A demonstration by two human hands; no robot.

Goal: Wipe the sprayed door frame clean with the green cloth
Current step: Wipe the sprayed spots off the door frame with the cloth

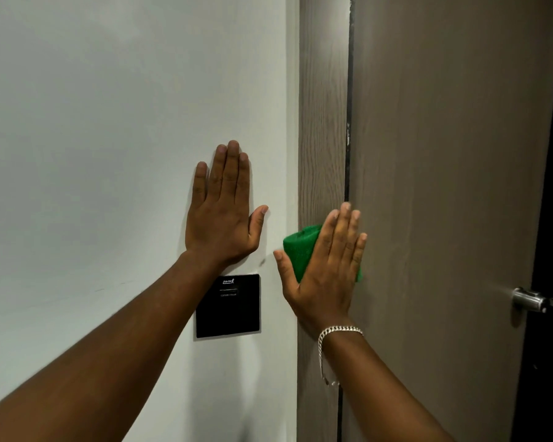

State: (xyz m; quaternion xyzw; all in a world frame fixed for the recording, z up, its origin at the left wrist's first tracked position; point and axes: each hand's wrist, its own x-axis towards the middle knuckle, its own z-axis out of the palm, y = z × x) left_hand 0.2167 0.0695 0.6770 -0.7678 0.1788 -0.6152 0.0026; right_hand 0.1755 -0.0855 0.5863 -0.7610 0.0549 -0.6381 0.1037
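Note:
A brown wood-grain door frame (323, 122) runs top to bottom just right of centre. My right hand (326, 269) lies flat on it at mid height and presses a folded green cloth (299, 247) against the wood. Most of the cloth is hidden under the palm; green shows at the left and a sliver at the right. My left hand (224, 208) rests flat on the white wall (109, 122) left of the frame, fingers pointing up, holding nothing.
A black square wall panel (228, 309) sits on the wall under my left wrist. The brown door (454, 186) stands right of the frame, with a metal handle (529, 299) near its right edge. A dark gap runs between frame and door.

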